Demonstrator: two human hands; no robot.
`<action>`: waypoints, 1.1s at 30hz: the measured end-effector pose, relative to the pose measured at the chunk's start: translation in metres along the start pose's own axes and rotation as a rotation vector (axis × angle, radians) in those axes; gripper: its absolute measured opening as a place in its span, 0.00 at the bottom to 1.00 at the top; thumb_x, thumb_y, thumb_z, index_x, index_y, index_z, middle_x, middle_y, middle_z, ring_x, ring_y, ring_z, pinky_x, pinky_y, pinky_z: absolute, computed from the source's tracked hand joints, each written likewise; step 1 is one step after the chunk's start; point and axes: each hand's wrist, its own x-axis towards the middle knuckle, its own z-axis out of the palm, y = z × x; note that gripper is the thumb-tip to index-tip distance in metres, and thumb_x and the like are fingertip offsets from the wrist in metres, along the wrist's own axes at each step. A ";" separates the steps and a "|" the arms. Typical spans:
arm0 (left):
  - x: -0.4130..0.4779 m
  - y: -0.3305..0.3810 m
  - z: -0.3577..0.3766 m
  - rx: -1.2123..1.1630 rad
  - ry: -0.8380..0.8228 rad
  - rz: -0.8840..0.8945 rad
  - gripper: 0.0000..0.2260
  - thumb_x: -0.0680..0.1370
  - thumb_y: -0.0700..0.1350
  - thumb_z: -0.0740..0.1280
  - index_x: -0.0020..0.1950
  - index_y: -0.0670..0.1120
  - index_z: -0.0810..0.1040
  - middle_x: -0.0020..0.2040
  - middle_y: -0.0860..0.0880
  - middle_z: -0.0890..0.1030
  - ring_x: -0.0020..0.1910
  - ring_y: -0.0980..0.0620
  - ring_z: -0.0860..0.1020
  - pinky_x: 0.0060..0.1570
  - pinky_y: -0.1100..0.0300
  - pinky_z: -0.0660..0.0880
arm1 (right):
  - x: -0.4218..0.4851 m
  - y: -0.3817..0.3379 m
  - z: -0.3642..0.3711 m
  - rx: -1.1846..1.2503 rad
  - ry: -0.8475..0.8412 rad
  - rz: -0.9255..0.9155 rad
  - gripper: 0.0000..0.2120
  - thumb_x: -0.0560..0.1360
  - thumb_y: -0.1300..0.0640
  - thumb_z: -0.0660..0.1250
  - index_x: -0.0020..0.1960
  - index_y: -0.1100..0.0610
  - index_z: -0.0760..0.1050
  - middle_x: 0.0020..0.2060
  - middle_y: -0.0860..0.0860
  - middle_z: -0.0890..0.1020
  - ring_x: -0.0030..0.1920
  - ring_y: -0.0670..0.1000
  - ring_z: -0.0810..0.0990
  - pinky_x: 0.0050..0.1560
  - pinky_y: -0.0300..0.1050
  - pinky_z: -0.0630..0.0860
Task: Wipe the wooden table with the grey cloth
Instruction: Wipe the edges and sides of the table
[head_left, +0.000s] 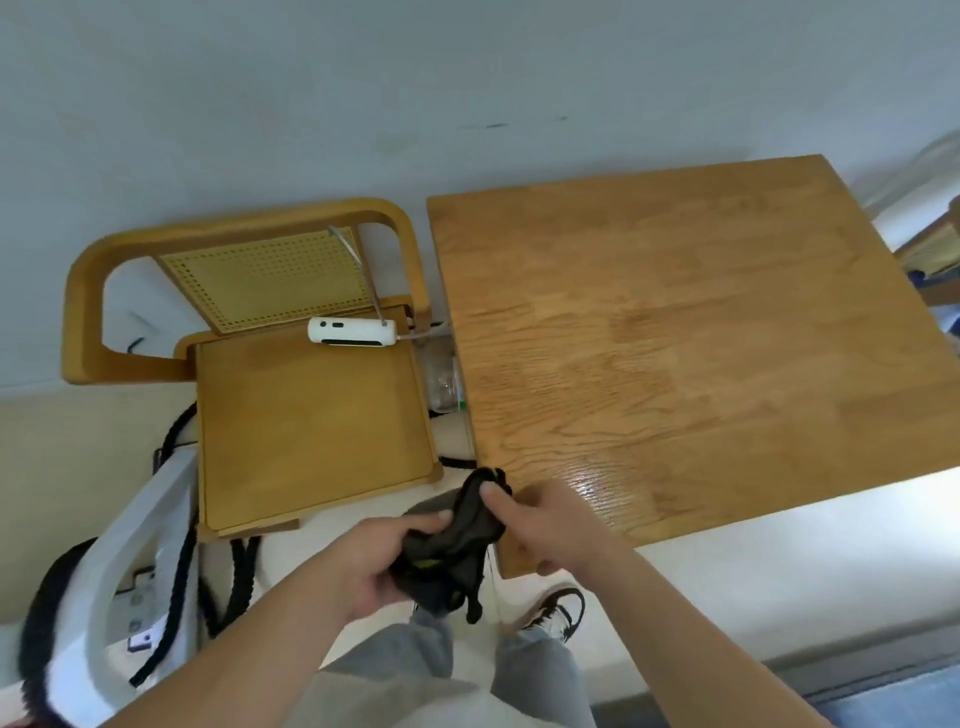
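Both hands hold the cloth (457, 540) in front of the body, at the near left corner of the desk (691, 338). The cloth is dark grey, bunched and crumpled, not spread out. Its upper end reaches the desk corner; whether it touches the wood cannot be told. The lower end hangs below the hands, above the person's legs.

Left hand (363, 561): closed around the lower left part of the cloth, thumb pressed on top of the fabric.

Right hand (550, 525): closed on the upper right part of the cloth, thumb and fingers pinching the fabric. The hand lies over the near edge of the desk, at the corner.

Desk: wooden top, light brown, with visible grain. A bright reflection sits on the surface just beyond the right hand. No cloth lies flat on the top.

Chair (306, 415): wooden, standing just left of the desk, its seat facing the viewer and its perforated back panel toward the wall. A white device (353, 339) lies across the rear of the seat, with a cable running from it toward the gap between chair and desk.

Floor: pale. Black cords (176, 613) and a white object lie to the left of the chair. A shoe (558, 613) shows below the desk corner, under the right hand
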 end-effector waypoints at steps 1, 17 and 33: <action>0.004 0.006 -0.003 0.033 0.140 0.099 0.19 0.71 0.44 0.80 0.59 0.40 0.83 0.53 0.39 0.86 0.53 0.39 0.84 0.56 0.44 0.81 | 0.007 -0.003 -0.010 -0.053 0.100 -0.042 0.29 0.75 0.31 0.63 0.54 0.57 0.81 0.43 0.53 0.86 0.45 0.54 0.85 0.48 0.55 0.85; 0.033 -0.014 0.084 0.214 0.413 0.181 0.20 0.69 0.39 0.74 0.57 0.47 0.71 0.50 0.44 0.79 0.46 0.46 0.80 0.42 0.52 0.79 | 0.064 0.020 -0.009 -0.941 0.149 -0.186 0.45 0.78 0.48 0.72 0.83 0.39 0.44 0.82 0.52 0.36 0.82 0.61 0.40 0.73 0.57 0.71; 0.049 -0.013 0.100 0.129 0.463 0.291 0.27 0.73 0.42 0.72 0.68 0.51 0.64 0.53 0.47 0.76 0.48 0.50 0.77 0.48 0.52 0.78 | 0.069 -0.036 -0.089 -0.956 -0.075 -0.197 0.34 0.74 0.50 0.70 0.78 0.42 0.64 0.66 0.49 0.79 0.64 0.55 0.78 0.59 0.47 0.78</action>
